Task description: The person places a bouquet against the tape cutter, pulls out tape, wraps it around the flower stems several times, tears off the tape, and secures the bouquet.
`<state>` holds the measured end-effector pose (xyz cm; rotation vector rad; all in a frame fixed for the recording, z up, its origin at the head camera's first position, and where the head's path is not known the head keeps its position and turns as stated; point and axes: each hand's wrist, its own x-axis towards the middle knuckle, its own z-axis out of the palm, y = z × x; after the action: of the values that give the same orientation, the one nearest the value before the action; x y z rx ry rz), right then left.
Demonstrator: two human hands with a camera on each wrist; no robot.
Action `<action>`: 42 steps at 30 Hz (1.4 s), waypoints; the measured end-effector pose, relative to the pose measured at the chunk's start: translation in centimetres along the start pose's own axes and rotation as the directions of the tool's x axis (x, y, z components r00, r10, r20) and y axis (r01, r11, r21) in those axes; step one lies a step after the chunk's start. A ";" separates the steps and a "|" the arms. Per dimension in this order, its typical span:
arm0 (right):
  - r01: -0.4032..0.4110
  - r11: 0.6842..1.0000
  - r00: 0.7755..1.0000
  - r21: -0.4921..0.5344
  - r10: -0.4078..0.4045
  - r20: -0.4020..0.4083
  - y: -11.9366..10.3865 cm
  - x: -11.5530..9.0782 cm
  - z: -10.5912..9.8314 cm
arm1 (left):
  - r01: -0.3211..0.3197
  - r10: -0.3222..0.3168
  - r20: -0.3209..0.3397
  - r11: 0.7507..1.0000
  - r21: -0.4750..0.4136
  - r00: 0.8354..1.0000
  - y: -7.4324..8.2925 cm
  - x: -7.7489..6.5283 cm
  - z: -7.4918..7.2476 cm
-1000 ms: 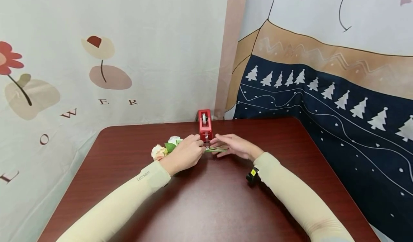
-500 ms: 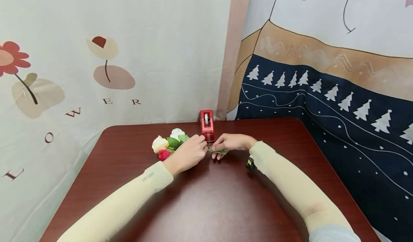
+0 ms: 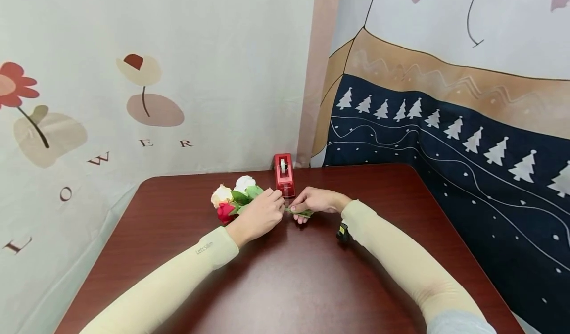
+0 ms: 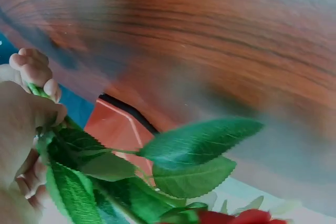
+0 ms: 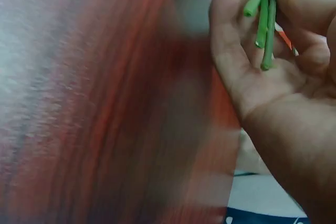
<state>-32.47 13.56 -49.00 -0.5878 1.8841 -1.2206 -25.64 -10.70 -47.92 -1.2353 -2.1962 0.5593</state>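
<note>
A bunch of artificial-looking roses lies across the back of the table, with a white rose (image 3: 244, 183), a cream rose (image 3: 221, 195) and a red rose (image 3: 225, 213) at its left end. My left hand (image 3: 262, 213) grips the stems just below the green leaves (image 4: 202, 140). To its right, my right hand (image 3: 318, 200) pinches the lower stems between thumb and fingers. Three cut stem ends (image 5: 266, 35) stick out over the palm in the right wrist view. Directly behind both hands stands a red tape dispenser (image 3: 284, 173); a clear strip seems to run from its front towards the stems.
The dark red wooden table (image 3: 285, 279) has its back edge close behind the dispenser. A pale printed curtain (image 3: 231, 76) hangs behind, and a navy one with white trees (image 3: 445, 175) hangs at the right.
My right hand has gone from spread fingers beside the stems to pinching them. The bunch has turned a little, bringing the red rose into view. My left hand keeps its grip.
</note>
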 end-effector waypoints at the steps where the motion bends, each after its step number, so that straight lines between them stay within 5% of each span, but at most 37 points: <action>1: -0.001 1.000 1.000 0.005 0.001 -0.017 0.0 -0.1 0.2 | 0.014 -0.014 0.007 1.000 -0.010 1.000 0.0 0.0 0.0; 10: 0.043 0.986 0.990 -0.160 -0.064 -0.129 -0.9 -1.1 1.2 | 0.156 -0.157 0.006 0.979 -0.134 0.988 0.2 0.3 -0.7; 15: 0.092 0.933 0.971 -0.347 -0.162 -0.177 -0.9 -1.6 1.8 | 0.223 -0.196 0.128 0.941 -0.253 0.972 0.0 0.7 -1.1; 19: 0.148 0.871 0.948 -0.469 -0.260 -0.183 -0.5 -2.0 2.3 | 0.298 -0.207 0.268 0.881 -0.367 0.941 -0.5 1.1 -1.6; 26: 0.226 0.746 0.892 -0.626 -0.417 -0.176 0.3 -2.2 2.8 | 0.372 -0.184 0.394 0.794 -0.480 0.901 -1.3 1.6 -1.8; 32: 0.250 0.600 0.833 -0.760 -0.533 -0.147 0.5 -2.7 3.3 | 0.511 -0.188 0.532 0.649 -0.564 0.825 -2.0 2.1 -2.2; 35: 0.228 0.552 0.812 -0.802 -0.563 -0.156 0.7 -2.8 3.7 | 0.558 -0.188 0.580 0.607 -0.567 0.793 -2.3 2.3 -2.5; 38: 0.211 0.518 0.790 -0.829 -0.590 -0.167 1.0 -2.8 4.1 | 0.558 -0.184 0.583 0.608 -0.565 0.791 -2.6 2.5 -2.5; 42: 0.204 0.494 0.763 -0.845 -0.622 -0.179 1.4 -2.6 4.6 | 0.502 -0.179 0.530 0.655 -0.565 0.829 -2.7 2.5 -2.2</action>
<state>-27.18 13.61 -50.28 -1.4361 2.8470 -0.7548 -27.01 -9.64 -43.99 -0.9970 -3.1064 -0.2269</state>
